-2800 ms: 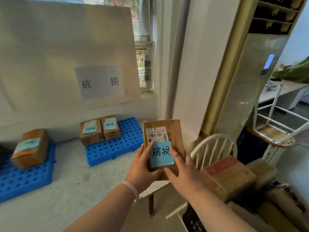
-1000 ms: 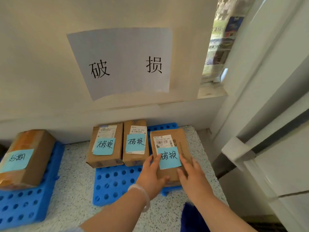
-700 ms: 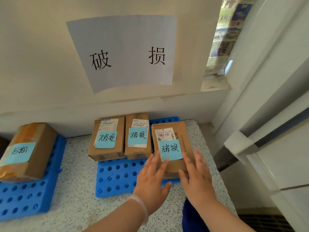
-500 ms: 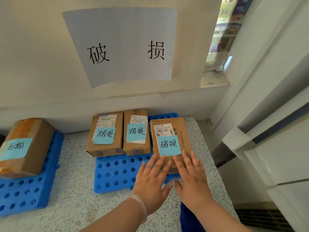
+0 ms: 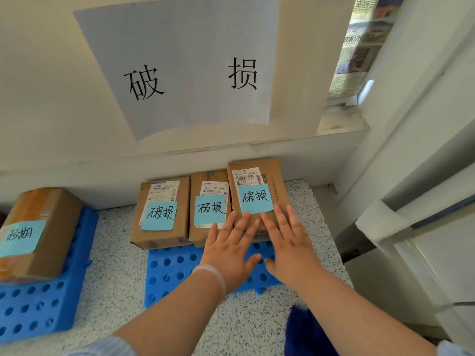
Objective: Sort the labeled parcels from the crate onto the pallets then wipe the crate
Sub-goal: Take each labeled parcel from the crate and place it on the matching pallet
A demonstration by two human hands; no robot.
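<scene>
- Three brown parcels stand in a row at the far end of the blue pallet (image 5: 180,268), against the wall.
- Right parcel (image 5: 257,181) carries a barcode label and a blue note reading 破损; it sits slightly further back than the other two.
- Middle parcel (image 5: 209,199) and left parcel (image 5: 164,201) bear the same blue note; the three sit side by side, touching or nearly so.
- Left hand (image 5: 231,250) lies flat, fingers spread, tips on the near edge of the right parcel. Grip apart, clamped on nothing.
- Right hand (image 5: 288,245) likewise flat, fingers splayed over the parcel's near right corner. Grip apart.
- A pale band rings the left wrist.
- White paper sign (image 5: 185,65) on the wall above reads 破损.
- Second blue pallet (image 5: 38,304) at far left holds a larger taped parcel (image 5: 43,222) with a blue note, writing different.
- Both pallets rest on a speckled floor (image 5: 115,273).
- The crate is out of view.
</scene>
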